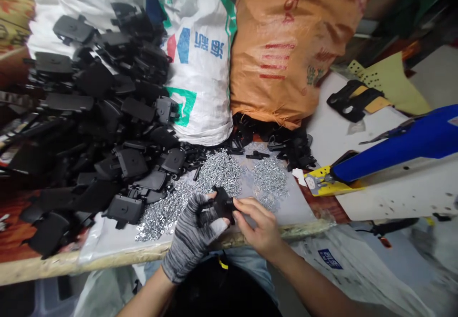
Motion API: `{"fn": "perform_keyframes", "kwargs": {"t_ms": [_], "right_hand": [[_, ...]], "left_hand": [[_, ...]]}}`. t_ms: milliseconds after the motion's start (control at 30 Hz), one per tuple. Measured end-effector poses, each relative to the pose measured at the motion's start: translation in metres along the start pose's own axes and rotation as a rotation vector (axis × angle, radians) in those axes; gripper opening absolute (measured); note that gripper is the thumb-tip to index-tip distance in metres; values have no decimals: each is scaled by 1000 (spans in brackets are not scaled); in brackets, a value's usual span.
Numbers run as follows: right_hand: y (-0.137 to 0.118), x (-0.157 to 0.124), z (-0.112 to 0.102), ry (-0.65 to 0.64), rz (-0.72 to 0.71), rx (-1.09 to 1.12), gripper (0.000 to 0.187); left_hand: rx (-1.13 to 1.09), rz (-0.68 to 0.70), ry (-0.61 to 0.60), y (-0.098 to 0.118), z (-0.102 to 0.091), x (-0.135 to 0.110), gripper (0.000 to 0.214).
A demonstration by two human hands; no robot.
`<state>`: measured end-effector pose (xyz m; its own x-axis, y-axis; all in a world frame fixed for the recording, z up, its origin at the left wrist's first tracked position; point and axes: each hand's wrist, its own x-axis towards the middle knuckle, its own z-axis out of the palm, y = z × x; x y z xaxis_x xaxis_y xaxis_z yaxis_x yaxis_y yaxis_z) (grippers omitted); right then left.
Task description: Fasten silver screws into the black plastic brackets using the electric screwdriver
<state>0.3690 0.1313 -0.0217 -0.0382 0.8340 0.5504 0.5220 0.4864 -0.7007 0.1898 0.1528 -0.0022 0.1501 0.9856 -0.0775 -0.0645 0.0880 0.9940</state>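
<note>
Grip (pixel 191 235) (gloved) snug around black part (pixel 222 204)

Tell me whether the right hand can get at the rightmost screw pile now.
Likely yes: the rightmost screw pile lies just beyond the right hand, with nothing seen between them. That hand is busy at the black part, but the left hand grips it too.

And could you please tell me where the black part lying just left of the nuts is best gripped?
I'd pinch the black part by its near edge, coming from the front and slightly above. Its broad face is upturned, and that edge faces the person over the pale sheet; other parts crowd its far side.
</note>
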Motion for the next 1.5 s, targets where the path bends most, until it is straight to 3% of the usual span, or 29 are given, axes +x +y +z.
{"fn": "perform_keyframes", "kwargs": {"t_ms": [300, 467, 700, 900, 967, 1133, 1367, 1500], "right_hand": [[1, 3, -7, -12, -29, 67, 34], [2, -1, -8, -61, 113, 80, 29], [5, -8, -1, -94, 298, 214, 27], [-7, 8, -6, -20, 27, 94, 35], [-8, 12, -10, 1, 11, 95, 38], [1, 8, -4, -9, 188, 130, 35], [24, -5, 35, -64, 411, 309, 30], [35, 2, 31, 23, 478, 356, 34]], "left_hand": [[-6, -11, -22, 7, -4, -1, 48], [65, 21, 49, 1, -1, -1, 48], [100, 26, -58, 12, 3, -4, 38], [-234, -212, -112, 15, 2, -4, 50], [-288, -261, -77, 18, -2, -3, 53], [-317, -258, -27, 12, -2, 6, 57], [-69, -75, 119, -33, 5, 26, 48], [-1, -40, 97, -27, 4, 32, 36]]}}
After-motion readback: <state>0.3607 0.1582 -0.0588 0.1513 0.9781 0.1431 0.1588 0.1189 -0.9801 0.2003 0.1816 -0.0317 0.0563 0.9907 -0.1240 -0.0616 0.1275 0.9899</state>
